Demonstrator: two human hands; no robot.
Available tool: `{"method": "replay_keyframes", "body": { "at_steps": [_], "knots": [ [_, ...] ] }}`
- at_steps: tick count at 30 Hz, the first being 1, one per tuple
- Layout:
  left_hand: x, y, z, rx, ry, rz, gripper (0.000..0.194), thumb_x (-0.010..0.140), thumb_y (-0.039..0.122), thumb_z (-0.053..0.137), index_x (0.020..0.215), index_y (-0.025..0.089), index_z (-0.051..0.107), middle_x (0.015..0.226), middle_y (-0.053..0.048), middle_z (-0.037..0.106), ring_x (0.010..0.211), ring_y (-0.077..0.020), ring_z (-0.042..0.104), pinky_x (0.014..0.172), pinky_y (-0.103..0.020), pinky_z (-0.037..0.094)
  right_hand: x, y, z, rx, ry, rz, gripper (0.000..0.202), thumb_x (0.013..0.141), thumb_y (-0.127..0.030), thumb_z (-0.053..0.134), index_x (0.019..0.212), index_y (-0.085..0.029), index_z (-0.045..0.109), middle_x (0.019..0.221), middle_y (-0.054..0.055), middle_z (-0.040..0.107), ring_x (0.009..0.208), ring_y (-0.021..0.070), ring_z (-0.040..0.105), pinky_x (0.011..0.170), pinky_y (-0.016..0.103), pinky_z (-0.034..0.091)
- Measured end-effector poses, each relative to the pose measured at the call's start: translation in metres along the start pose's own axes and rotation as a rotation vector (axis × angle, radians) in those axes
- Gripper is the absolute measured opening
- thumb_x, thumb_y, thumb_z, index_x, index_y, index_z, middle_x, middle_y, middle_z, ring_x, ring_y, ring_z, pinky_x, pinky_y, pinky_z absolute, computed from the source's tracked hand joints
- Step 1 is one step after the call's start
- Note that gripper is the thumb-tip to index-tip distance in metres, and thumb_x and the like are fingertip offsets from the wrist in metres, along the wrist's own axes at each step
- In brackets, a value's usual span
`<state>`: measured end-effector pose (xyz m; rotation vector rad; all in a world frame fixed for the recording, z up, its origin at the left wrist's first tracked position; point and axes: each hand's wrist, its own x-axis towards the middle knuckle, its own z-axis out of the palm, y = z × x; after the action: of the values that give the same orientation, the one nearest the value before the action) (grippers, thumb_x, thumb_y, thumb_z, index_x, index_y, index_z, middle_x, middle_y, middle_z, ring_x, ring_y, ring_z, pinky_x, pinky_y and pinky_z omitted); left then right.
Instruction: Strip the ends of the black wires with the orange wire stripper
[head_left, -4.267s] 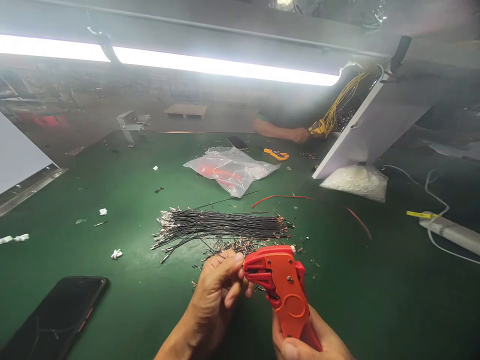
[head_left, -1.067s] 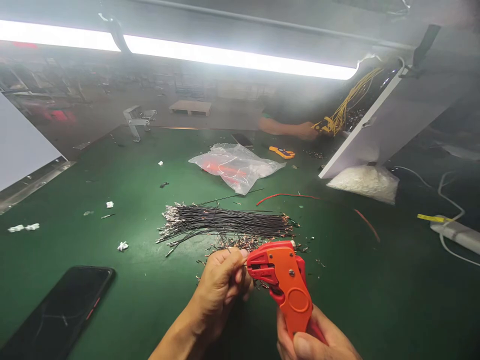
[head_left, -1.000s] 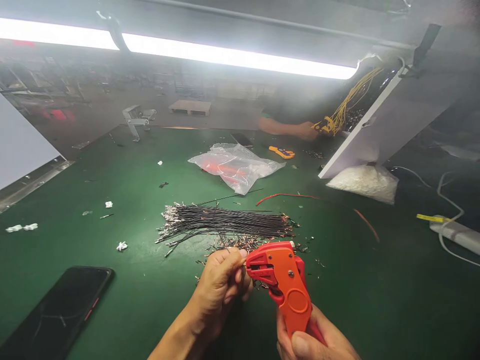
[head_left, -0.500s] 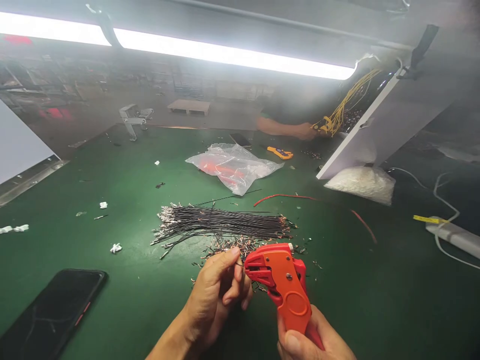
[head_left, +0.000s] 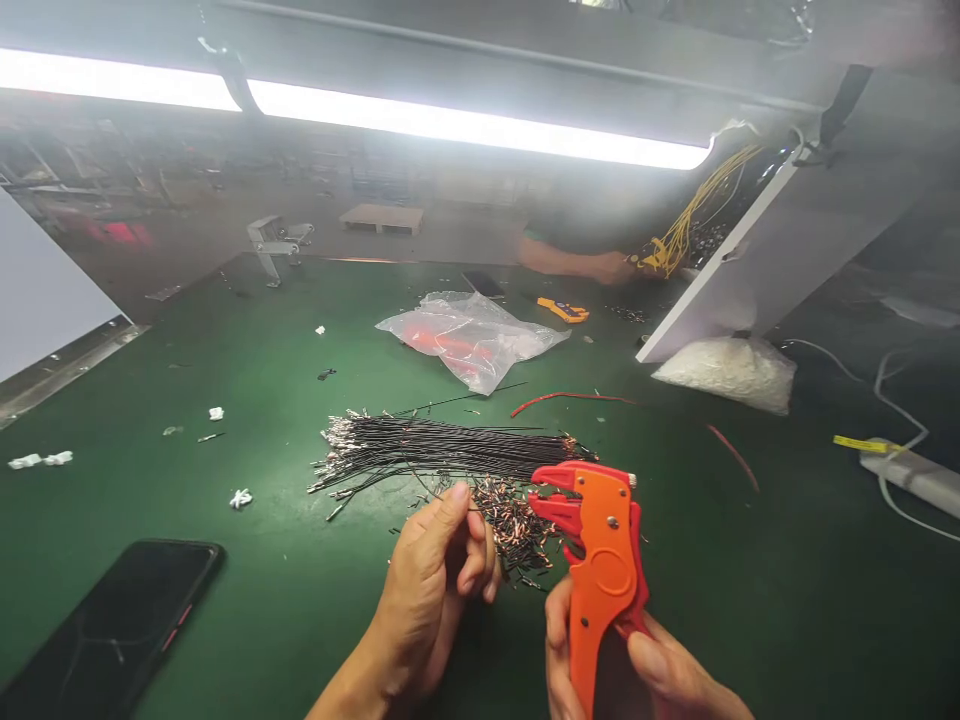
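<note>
My left hand (head_left: 424, 585) is closed, pinching a thin black wire (head_left: 427, 486) between thumb and forefinger. My right hand (head_left: 660, 665) wraps round the handles of an orange and red wire stripper (head_left: 600, 560). The stripper's jaws point left and stand apart from the left hand. Beyond the hands lies a bundle of black wires (head_left: 465, 447), with silvery terminals on the left ends and bare copper at the right. Between the bundle and my hands is a heap of short black offcuts with copper ends (head_left: 517, 525).
A phone (head_left: 112, 625) lies at the near left. Past the bundle are a clear plastic bag (head_left: 472, 340), a yellow tool (head_left: 562, 310) and a red wire (head_left: 574, 395). A bag of white pieces (head_left: 731, 370) rests beside a white panel. Another person's arm (head_left: 574, 262) is across the table.
The wire stripper has drawn away to the right and tilted upright, its jaws now parted. My left hand has shifted slightly left, still pinching the wire. More of the offcut heap shows.
</note>
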<state>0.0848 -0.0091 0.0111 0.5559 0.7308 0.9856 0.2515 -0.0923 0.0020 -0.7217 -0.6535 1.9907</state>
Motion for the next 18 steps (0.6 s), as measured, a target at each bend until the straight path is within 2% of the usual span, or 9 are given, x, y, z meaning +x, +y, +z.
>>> {"method": "replay_keyframes", "body": {
  "at_steps": [3, 6, 9, 13, 18],
  "knots": [
    [0.002, -0.001, -0.001, 0.154, 0.080, 0.062, 0.048, 0.079, 0.063, 0.064, 0.064, 0.018, 0.056, 0.040, 0.008, 0.040, 0.040, -0.0079, 0.037, 0.047, -0.023, 0.033, -0.003, -0.005, 0.000, -0.076, 0.075, -0.129, 0.048, 0.080, -0.055, 0.069, 0.108, -0.018, 0.060, 0.076, 0.006, 0.064, 0.071, 0.0199, 0.060, 0.066, 0.033, 0.047],
    [0.004, -0.005, -0.001, 0.360, 0.128, 0.137, 0.060, 0.069, 0.076, 0.065, 0.061, 0.017, 0.056, 0.045, 0.007, 0.041, 0.039, -0.0054, 0.031, 0.043, -0.022, 0.023, -0.004, -0.009, -0.003, -0.303, 0.191, -0.266, 0.044, 0.082, -0.053, 0.067, 0.110, -0.021, 0.059, 0.081, 0.006, 0.063, 0.075, 0.0229, 0.059, 0.067, 0.037, 0.050],
    [0.005, -0.012, 0.000, 0.417, 0.083, 0.136, 0.063, 0.064, 0.079, 0.066, 0.058, 0.017, 0.055, 0.046, 0.008, 0.039, 0.039, -0.0053, 0.030, 0.041, -0.022, 0.020, -0.001, -0.011, -0.009, -0.536, 0.331, -0.361, 0.030, 0.088, -0.046, 0.065, 0.106, -0.023, 0.058, 0.087, 0.005, 0.063, 0.079, 0.0229, 0.059, 0.073, 0.038, 0.049],
    [0.005, -0.020, 0.002, 0.457, 0.018, 0.120, 0.061, 0.068, 0.077, 0.064, 0.059, 0.017, 0.056, 0.046, 0.008, 0.037, 0.039, -0.0062, 0.030, 0.041, -0.022, 0.020, 0.007, -0.015, -0.017, -0.814, 0.495, -0.498, 0.017, 0.090, -0.037, 0.062, 0.102, -0.024, 0.059, 0.088, 0.003, 0.064, 0.081, 0.0229, 0.061, 0.076, 0.038, 0.050],
    [0.001, -0.027, 0.002, 0.524, -0.024, 0.145, 0.059, 0.074, 0.075, 0.059, 0.059, 0.019, 0.054, 0.046, 0.008, 0.036, 0.040, -0.0068, 0.028, 0.041, -0.023, 0.019, 0.018, -0.020, -0.012, -1.005, 0.558, -0.625, 0.005, 0.088, -0.027, 0.060, 0.089, -0.022, 0.062, 0.085, 0.003, 0.064, 0.080, 0.0216, 0.063, 0.076, 0.034, 0.053]
  ]
}}
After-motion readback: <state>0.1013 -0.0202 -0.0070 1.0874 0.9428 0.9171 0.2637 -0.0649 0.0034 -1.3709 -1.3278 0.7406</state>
